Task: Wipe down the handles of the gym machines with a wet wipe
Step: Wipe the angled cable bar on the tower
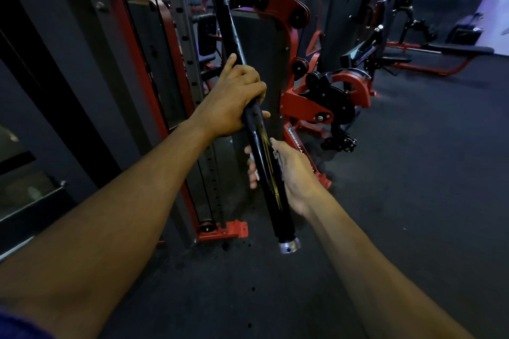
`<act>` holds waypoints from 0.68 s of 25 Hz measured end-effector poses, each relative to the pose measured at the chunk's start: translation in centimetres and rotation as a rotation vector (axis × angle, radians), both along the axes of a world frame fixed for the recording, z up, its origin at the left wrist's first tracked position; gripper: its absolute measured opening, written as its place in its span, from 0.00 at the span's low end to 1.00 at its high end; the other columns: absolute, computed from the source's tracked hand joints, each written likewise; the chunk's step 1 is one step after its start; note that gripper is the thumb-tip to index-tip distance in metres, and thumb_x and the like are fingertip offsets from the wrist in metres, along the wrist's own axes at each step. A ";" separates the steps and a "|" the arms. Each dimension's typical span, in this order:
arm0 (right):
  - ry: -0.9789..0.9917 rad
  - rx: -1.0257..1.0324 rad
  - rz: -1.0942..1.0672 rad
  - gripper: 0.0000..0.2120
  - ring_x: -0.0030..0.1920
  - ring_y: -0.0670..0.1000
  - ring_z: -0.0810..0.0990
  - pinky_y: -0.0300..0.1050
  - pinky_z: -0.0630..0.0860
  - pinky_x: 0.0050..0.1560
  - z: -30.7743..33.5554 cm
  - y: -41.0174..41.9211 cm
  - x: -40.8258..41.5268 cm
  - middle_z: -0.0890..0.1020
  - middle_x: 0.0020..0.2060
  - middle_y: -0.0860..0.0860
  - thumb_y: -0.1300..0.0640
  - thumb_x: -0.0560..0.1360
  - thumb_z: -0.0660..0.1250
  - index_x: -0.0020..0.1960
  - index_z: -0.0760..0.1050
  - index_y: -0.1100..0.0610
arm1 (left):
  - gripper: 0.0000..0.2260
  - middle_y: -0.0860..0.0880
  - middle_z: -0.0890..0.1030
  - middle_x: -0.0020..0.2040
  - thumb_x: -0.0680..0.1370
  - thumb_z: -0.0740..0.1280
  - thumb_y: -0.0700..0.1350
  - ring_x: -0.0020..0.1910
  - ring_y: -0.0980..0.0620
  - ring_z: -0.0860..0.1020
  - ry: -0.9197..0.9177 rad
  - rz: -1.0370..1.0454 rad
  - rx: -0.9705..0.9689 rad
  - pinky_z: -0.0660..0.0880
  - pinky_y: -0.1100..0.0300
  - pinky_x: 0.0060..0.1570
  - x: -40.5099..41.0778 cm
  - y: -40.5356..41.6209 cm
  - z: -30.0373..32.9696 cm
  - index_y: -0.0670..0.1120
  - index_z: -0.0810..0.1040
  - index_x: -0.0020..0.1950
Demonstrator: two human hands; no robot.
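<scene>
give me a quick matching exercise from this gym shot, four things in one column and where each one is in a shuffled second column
Things:
1. left hand
2. right hand
3. silver end cap
4. black padded bench

Places:
A. bottom tip of the black bar
B. far right background
C. gripping the bar higher up
D. wrapped round the bar lower down, with the white wipe

Pairs: 1-C, 2-D, 3-A, 4-B

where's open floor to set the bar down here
Bare dark floor lies right of the right hand, between the red pulley machine and the bench. Left of the bar, the rack upright and its red foot crowd in.
</scene>
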State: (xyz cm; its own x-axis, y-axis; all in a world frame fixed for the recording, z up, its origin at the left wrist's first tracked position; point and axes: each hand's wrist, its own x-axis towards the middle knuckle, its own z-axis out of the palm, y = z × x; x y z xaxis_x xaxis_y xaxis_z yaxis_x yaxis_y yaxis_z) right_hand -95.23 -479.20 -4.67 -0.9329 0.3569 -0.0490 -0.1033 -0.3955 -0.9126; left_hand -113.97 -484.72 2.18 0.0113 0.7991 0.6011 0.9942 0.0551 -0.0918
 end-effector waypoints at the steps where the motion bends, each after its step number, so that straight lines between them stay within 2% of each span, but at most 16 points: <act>1: 0.003 0.001 0.011 0.24 0.38 0.56 0.76 0.51 0.76 0.41 -0.6 -0.1 0.5 0.77 0.38 0.58 0.49 0.86 0.51 0.56 0.79 0.66 | 0.12 0.51 0.72 0.49 0.76 0.74 0.53 0.61 0.47 0.72 -0.001 0.002 0.005 0.46 0.40 0.79 0.0 0.1 -0.1 0.48 0.76 0.49; 5: -0.049 0.062 0.016 0.22 0.36 0.57 0.75 0.54 0.76 0.41 -3.8 -0.9 3.8 0.76 0.36 0.59 0.52 0.86 0.52 0.49 0.80 0.63 | 0.09 0.49 0.74 0.50 0.76 0.74 0.49 0.62 0.47 0.72 -0.002 0.009 0.023 0.45 0.41 0.79 0.0 0.5 -0.4 0.48 0.76 0.49; 9: -0.124 0.101 -0.049 0.26 0.36 0.59 0.75 0.55 0.76 0.41 -6.3 -2.3 7.2 0.77 0.36 0.60 0.50 0.86 0.50 0.49 0.80 0.65 | 0.07 0.48 0.75 0.50 0.76 0.74 0.44 0.63 0.46 0.72 0.003 0.020 0.052 0.45 0.42 0.79 0.1 0.8 -0.7 0.47 0.77 0.50; 14: -0.169 0.362 -0.313 0.31 0.31 0.56 0.75 0.50 0.75 0.36 -7.8 -3.6 8.3 0.77 0.31 0.57 0.43 0.85 0.49 0.45 0.77 0.68 | 0.04 0.49 0.75 0.49 0.76 0.70 0.42 0.62 0.46 0.72 0.005 0.017 0.052 0.47 0.41 0.79 0.8 1.4 -0.6 0.48 0.77 0.48; 17: -0.161 0.530 -0.457 0.26 0.35 0.52 0.78 0.51 0.76 0.39 -8.9 -4.6 9.3 0.80 0.36 0.55 0.42 0.85 0.50 0.50 0.78 0.59 | 0.05 0.50 0.75 0.49 0.75 0.70 0.42 0.63 0.46 0.72 0.016 0.031 0.032 0.47 0.41 0.79 1.2 1.6 -0.4 0.48 0.77 0.49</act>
State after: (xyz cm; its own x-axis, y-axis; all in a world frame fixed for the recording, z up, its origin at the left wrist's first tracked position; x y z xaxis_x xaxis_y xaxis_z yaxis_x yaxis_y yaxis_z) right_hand -85.89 -483.75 -13.53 -0.6805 0.7237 0.1145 -0.0008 0.1555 -0.9878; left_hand -112.80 -483.11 1.76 -0.0034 0.7798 0.6260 0.9905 0.0888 -0.1052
